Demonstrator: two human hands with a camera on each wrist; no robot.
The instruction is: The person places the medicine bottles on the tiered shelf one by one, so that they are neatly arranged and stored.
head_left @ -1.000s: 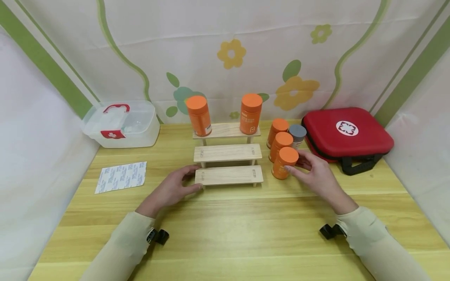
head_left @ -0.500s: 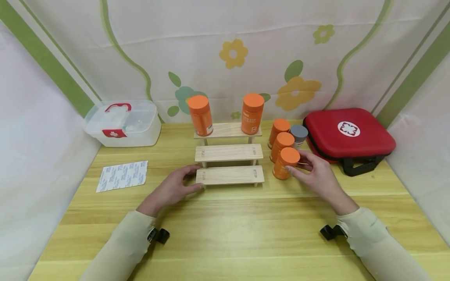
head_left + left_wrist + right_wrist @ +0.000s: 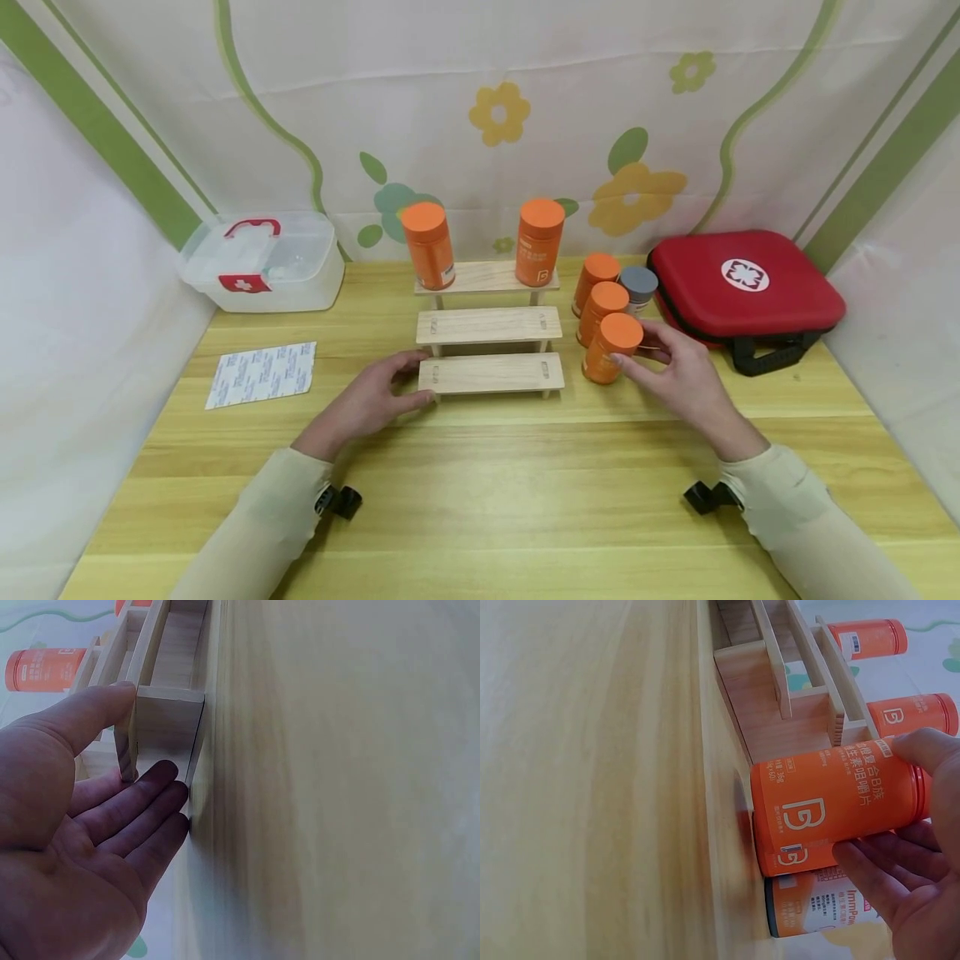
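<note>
And here's the right hand (image 3: 678, 371), thumb and fingers pinching the front orange bottle (image 3: 603, 352) up near its cap, right of the wooden rack (image 3: 489, 374); whether its base still bears on the table (image 3: 487, 483), I can't tell. Over on the other side, the left hand (image 3: 367, 398) pinches the end of the lowest step between thumb and forefinger, remaining fingers stretched out along the end. Now, the danger: the middle orange bottle (image 3: 602, 310) sits right behind the pinched one, with the grey-capped bottle (image 3: 638, 283) close by, so a sideways swing or a knuckle brushing past could topple that cluster. The hold is high, too; if those fingertips slide on the smooth side, the bottle tips. And look up top: the left top bottle (image 3: 430, 247) and the right top bottle (image 3: 539, 243) stand on a narrow board, so a careless tug by the left hand could rock them off. Against a second ago, precious little has changed: both hands keep their places, and the pinched cap sits a shade further right, perhaps a slight lean, perhaps just the head camera shifting.
</note>
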